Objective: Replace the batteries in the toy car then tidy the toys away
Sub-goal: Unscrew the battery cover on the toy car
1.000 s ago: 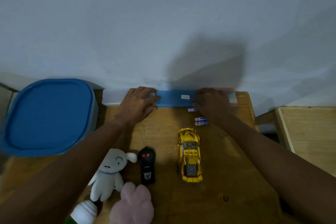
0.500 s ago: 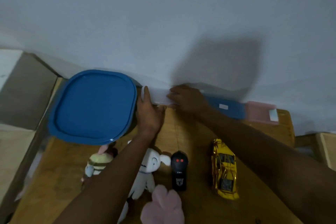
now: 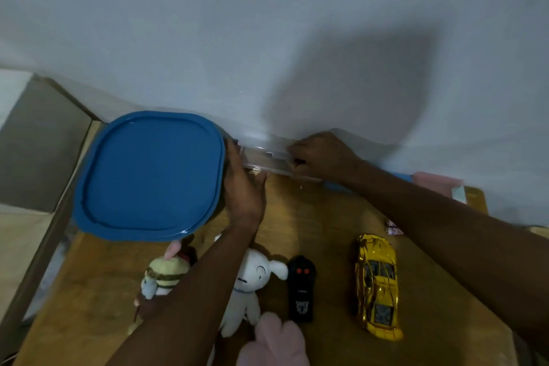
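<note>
A clear plastic box (image 3: 264, 160) lies against the wall at the back of the wooden table (image 3: 323, 217). My left hand (image 3: 242, 184) holds its left end, squeezed between it and the blue-lidded container (image 3: 148, 175). My right hand (image 3: 320, 157) grips the box's right end, fingers curled over it. The yellow toy car (image 3: 378, 285) lies on the table at front right, apart from both hands. The black remote (image 3: 300, 288) lies left of the car. Small batteries (image 3: 392, 229) peek out beside my right forearm.
Plush toys lie at the front: a white one (image 3: 246, 291), a striped one (image 3: 165, 276) and a pink one (image 3: 271, 345). A blue box (image 3: 398, 177) and a pink box (image 3: 436, 183) line the wall to the right. The table's left edge drops to the floor.
Both hands left the blue box and moved left to the clear box beside the blue-lidded container. My view swung left with them. The car and remote stayed put.
</note>
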A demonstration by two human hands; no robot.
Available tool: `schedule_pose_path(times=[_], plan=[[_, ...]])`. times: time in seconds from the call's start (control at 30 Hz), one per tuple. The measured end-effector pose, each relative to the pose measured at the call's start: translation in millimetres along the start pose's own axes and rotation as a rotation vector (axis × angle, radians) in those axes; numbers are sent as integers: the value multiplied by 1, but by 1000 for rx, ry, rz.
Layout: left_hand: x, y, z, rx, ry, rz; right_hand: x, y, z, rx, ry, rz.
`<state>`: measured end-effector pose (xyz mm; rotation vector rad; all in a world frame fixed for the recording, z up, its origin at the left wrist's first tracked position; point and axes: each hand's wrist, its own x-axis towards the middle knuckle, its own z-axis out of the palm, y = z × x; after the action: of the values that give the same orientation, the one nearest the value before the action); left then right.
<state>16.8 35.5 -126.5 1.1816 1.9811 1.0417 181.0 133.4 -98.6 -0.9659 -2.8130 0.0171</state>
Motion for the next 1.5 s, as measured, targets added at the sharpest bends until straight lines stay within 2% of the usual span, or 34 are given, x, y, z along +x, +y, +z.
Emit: schedule_pose_path(times=[0.13, 0.23, 0.33, 0.5, 0.6, 0.7, 0.93, 1.13, 1.23, 1.4, 1.5], plan=[[2, -2, 1, 143, -2, 41, -14, -4, -9, -116, 289, 114], [0, -1, 2, 291, -55, 53, -28, -9, -12, -194, 382, 264], [-4, 0, 0, 309, -100, 32, -37, -11, -6, -78, 308, 395], [-7, 11, -6, 293, -139, 32, -38, -14, 5, 135, 41, 336], [-6, 14, -7, 299, -145, 25, -32, -8, 3, 127, -211, 444], [-5, 14, -7, 289, -138, 17, -25, -8, 3, 83, -313, 489], [-3, 18, -4, 241, -89, 6, -22, -16, -1, 75, -355, 525], [-1, 15, -2, 229, -77, -8, -37, -23, -12, 291, -204, 492], [-2, 14, -1, 224, -101, -7, -69, -26, -28, 320, -185, 489], [-15, 16, -1, 94, -85, 44, -126, -12, -45, 307, -253, 630], [-21, 12, -3, 163, -66, 84, -158, -15, -48, 330, -234, 713]])
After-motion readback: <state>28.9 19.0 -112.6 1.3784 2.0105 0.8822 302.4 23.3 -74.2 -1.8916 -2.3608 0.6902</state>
